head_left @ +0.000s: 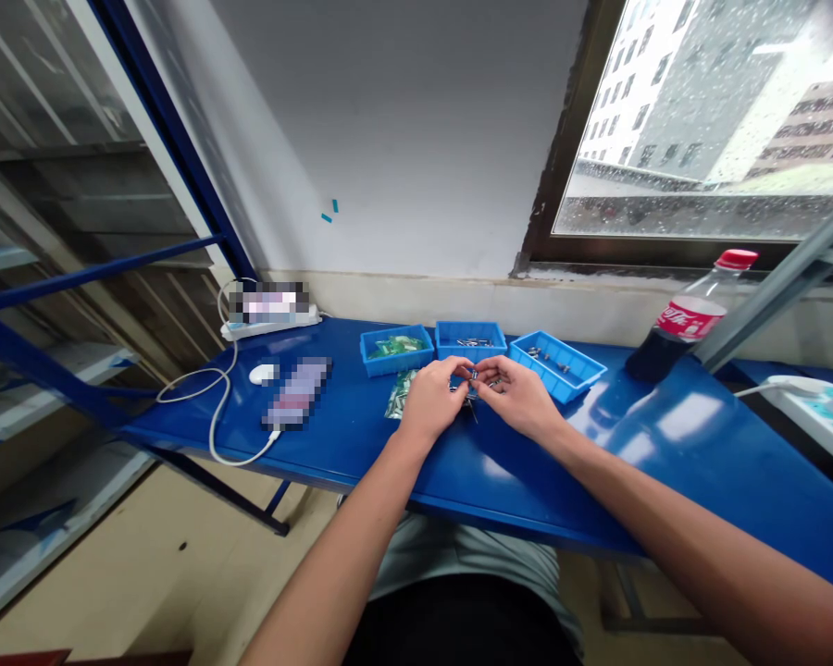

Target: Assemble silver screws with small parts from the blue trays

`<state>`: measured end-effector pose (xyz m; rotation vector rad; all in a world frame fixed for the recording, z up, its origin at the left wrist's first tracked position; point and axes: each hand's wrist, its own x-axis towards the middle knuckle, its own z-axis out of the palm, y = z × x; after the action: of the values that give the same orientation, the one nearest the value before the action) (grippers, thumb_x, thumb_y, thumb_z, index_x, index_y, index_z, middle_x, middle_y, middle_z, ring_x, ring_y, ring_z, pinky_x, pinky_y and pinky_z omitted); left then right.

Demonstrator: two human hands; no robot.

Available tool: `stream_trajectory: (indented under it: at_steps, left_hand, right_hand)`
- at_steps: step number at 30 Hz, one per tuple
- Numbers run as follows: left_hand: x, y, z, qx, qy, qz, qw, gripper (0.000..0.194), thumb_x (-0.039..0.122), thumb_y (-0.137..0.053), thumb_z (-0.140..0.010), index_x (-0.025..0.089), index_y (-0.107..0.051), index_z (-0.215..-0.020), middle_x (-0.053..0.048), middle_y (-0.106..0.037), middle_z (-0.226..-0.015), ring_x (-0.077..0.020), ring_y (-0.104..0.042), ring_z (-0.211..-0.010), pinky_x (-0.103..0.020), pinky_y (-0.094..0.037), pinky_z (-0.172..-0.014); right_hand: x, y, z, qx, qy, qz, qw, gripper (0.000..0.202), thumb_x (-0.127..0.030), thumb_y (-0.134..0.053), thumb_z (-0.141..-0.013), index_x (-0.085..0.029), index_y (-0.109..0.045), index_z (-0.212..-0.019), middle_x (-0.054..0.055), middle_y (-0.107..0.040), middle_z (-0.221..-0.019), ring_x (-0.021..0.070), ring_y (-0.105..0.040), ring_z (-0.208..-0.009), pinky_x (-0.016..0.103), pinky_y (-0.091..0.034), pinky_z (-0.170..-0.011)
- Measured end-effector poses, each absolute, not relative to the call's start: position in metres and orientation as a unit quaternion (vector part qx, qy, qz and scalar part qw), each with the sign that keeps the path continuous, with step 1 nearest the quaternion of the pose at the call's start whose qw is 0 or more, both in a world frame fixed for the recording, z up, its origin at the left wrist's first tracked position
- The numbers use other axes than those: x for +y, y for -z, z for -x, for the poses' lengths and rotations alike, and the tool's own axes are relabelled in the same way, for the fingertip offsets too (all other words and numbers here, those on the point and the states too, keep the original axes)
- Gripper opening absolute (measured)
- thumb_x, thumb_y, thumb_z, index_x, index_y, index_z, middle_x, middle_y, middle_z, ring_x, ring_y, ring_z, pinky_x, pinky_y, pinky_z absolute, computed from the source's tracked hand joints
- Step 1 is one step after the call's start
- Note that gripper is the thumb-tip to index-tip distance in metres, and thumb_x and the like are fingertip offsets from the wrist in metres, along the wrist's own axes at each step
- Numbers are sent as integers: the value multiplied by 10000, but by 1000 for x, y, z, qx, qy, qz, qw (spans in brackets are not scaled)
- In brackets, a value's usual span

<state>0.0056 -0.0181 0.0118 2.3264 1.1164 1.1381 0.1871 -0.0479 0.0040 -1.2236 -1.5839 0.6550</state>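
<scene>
Over the blue table, my left hand and my right hand meet with fingertips closed around a small metal part. Its exact kind is too small to make out. More shiny metal pieces show just under the fingers, partly hidden by them. Beside my left hand lie small clear-and-green plastic packets. Behind the hands stand a blue bin of green packets, a middle blue bin of thin metal pieces, and a right blue bin with a few metal parts.
At the right, a cola bottle stands near the window and a grey metal post. To the left are a phone on a white cable, a white oval object and a power strip.
</scene>
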Motion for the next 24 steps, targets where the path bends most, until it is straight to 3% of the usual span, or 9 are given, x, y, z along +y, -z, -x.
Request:
stream_trajectory:
  at_steps: [5, 10, 13, 17, 24]
  left_hand:
    - [-20, -13, -6, 391, -408, -805, 180, 334, 70, -666, -862, 239, -669, -1150, -15, -796, -1053, -220, -745, -1012, -349, -568, -939]
    - [-21, -12, -8, 403, -429, -792, 164, 355, 179, -678, -920, 207, -636, -1271, -54, -780, -1150, -238, -714, -1098, -366, -550, -987]
    - [-21, -12, -8, 402, -416, -804, 137, 182, 286, -639, -985, 207, -724, -1126, -55, -789, -1099, -246, -698, -1070, -379, -538, -981]
    - [-20, -13, -7, 400, -386, -819, 144, 271, 396, -591, -1030, 224, -798, -1000, -44, -807, -983, -233, -715, -947, -354, -553, -872]
    - [-16, -9, -6, 408, -393, -810, 151, 217, 272, -694, -961, 230, -811, -1139, -45, -814, -1099, -241, -738, -1028, -369, -564, -944]
  right_hand:
    - [-48, -5, -186, -673, -264, 489, 489, 247, -298, -687, -860, -215, -667, -1091, 53, -738, -914, 204, -709, -807, 334, -608, -708]
    - [-46, -6, -188, -695, -198, 493, 484, 198, -210, -630, -829, -219, -715, -1008, 51, -707, -911, 203, -674, -779, 350, -593, -716]
    - [-47, -7, -188, -699, -167, 493, 491, 157, -218, -624, -846, -226, -733, -959, 63, -711, -938, 200, -657, -751, 362, -588, -713]
    - [-47, -7, -189, -678, -205, 490, 508, 151, -252, -647, -857, -219, -723, -983, 73, -737, -951, 211, -683, -779, 357, -599, -711]
    - [-44, -4, -192, -671, -249, 488, 500, 168, -278, -647, -881, -226, -746, -1006, 68, -763, -1043, 223, -737, -877, 381, -623, -814]
